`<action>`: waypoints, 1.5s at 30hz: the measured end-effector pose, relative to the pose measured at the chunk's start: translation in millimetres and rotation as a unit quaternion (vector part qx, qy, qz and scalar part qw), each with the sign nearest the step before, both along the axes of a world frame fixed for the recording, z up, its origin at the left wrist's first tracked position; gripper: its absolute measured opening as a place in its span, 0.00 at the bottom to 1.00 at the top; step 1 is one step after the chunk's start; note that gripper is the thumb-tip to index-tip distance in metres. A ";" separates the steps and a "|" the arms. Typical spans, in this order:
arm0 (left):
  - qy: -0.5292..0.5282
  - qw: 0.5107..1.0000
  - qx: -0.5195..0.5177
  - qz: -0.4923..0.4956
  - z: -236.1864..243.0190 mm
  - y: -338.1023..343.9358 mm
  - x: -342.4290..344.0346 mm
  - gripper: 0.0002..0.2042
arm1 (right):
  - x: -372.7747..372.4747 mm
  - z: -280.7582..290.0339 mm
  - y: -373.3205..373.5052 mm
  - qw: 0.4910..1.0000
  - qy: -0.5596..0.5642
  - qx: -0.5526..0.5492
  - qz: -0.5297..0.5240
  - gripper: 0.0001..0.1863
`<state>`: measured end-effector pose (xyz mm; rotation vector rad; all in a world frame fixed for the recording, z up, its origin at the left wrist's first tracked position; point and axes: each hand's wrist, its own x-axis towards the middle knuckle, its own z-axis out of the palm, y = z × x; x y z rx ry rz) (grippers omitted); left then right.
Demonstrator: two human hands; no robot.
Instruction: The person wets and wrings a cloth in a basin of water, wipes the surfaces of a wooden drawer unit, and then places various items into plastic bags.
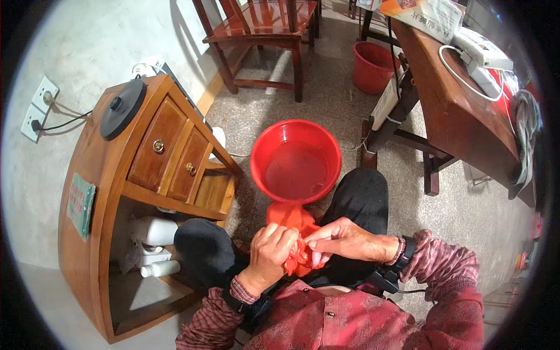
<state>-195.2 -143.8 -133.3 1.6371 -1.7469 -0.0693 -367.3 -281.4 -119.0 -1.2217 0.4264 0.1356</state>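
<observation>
A crumpled red plastic bag [286, 214] hangs between my knees, close to the near rim of a red basin [262, 184]. Its gathered top is bunched up in my left hand [269, 251], whose fingers are wrapped round it. My right hand [350, 240] reaches in from the other side, with thumb and fingers pinched on the bunched plastic. What the bag holds, if anything, I cannot make out. In the basin there appears to be shallow liquid, with small dark bits near its near edge.
At my left stands a wooden cabinet [119, 192] with two drawers and white bottles [160, 268] on its lower shelf. Ahead are a wooden chair [262, 29] and a red bucket [373, 67]. A wooden table [466, 111] at right carries a power strip [481, 49]. A cable [353, 149] crosses the floor behind the basin.
</observation>
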 end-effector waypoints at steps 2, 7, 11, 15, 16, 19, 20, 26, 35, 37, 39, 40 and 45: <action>0.002 1.000 -0.011 -0.010 0.0 0.5 1.3 0.10 | -2.3 -1.3 -1.9 0.999 0.005 0.010 -0.045 0.14; -0.025 0.998 -0.042 -0.041 10.3 1.4 2.4 0.13 | 3.6 6.2 1.2 0.994 -0.057 -0.091 -0.016 0.18; -0.028 0.998 -0.060 0.006 13.7 3.3 3.0 0.12 | 8.6 10.7 -6.6 0.999 -0.033 0.010 0.032 0.18; 0.013 0.998 -0.058 0.004 13.9 3.9 6.1 0.12 | 11.4 20.6 -14.4 0.996 0.010 0.087 0.025 0.17; 0.027 0.997 -0.068 -0.005 15.1 1.9 6.4 0.11 | 12.1 22.9 -15.5 0.995 0.028 0.097 0.024 0.16; 0.055 0.995 -0.084 -0.026 20.9 -5.4 5.9 0.11 | 12.2 22.3 -15.8 0.995 0.032 0.097 0.018 0.16; 0.060 0.995 -0.079 -0.027 20.5 -4.6 5.4 0.11 | 12.4 21.7 -15.1 0.995 0.032 0.095 0.018 0.16; 0.084 0.995 -0.052 -0.012 11.2 -5.1 5.9 0.10 | 15.8 23.1 -8.1 0.999 0.035 0.029 0.011 0.16; 0.025 0.995 -0.090 0.040 18.9 -9.2 6.7 0.10 | 32.6 36.5 -4.7 0.994 0.020 -0.100 -0.034 0.08; 0.044 0.993 -0.102 0.035 13.8 -9.6 4.1 0.11 | 27.9 33.6 -3.7 0.988 0.006 -0.150 -0.023 0.07; 0.090 0.994 -0.063 0.002 8.9 -6.8 1.9 0.15 | 25.1 22.4 -2.7 0.983 0.005 -0.184 -0.023 0.05; 0.112 0.993 -0.042 -0.020 8.7 -5.0 3.3 0.17 | 24.8 18.2 -3.9 0.982 0.004 -0.187 -0.016 0.05; 0.144 0.989 0.011 -0.042 10.8 4.7 7.4 0.20 | 26.5 10.4 -5.6 0.978 -0.003 -0.208 0.001 0.06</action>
